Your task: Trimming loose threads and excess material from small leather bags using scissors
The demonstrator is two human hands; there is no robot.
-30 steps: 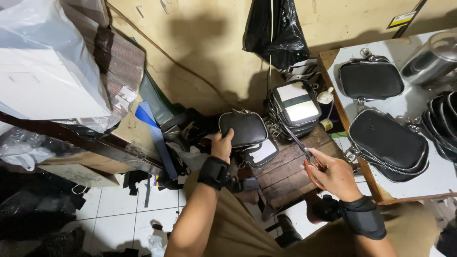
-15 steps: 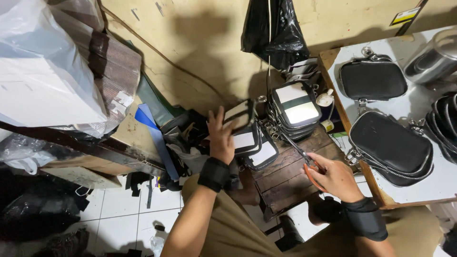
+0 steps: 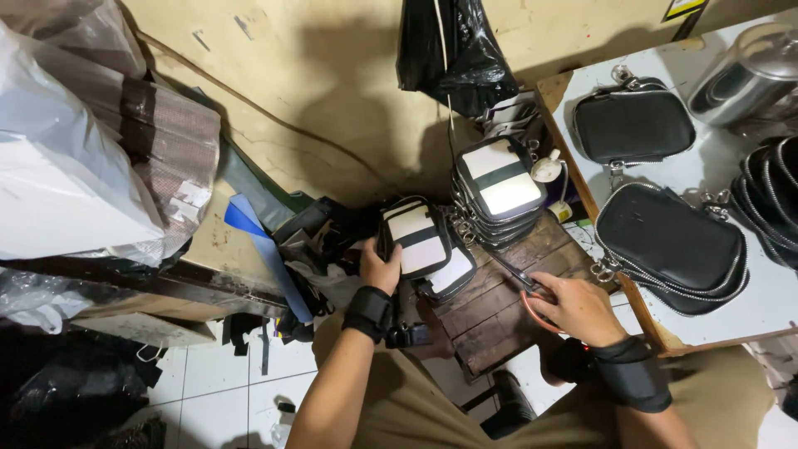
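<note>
Left hand [image 3: 380, 268]: mine, black wrist strap [image 3: 368, 312] on the forearm, fingers closed on the left edge of a small black pouch with white panels [image 3: 416, 237]. I hold the pouch tilted, its white side up, above a second pouch of the same kind [image 3: 453, 273] that lies on the dark wooden stool [image 3: 499, 316].

Right hand [image 3: 578, 308]: mine, black wrist strap [image 3: 632, 374], closed around the orange handles of a pair of scissors [image 3: 519, 283]. The blades point up and left across the stool top, towards the pouches.

Just beyond the scissor tips: a stack of black-and-white pouches [image 3: 497, 187], white panels up, at the stool's far edge.

To the right: a white table [image 3: 748, 303] with a large black zipped bag [image 3: 669, 245] near me, a smaller black bag [image 3: 633, 123] behind it, more black zipped pieces [image 3: 769, 187] at the right edge and a metal pot [image 3: 748, 71] in the far corner.

Above the stack: a black plastic bag [image 3: 453, 46] hanging against the tan wall.

To the left: a heap of dark scraps [image 3: 320, 241], a blue strip [image 3: 258, 241], rolled material [image 3: 166, 158] and white plastic-wrapped bundles [image 3: 66, 166].
</note>
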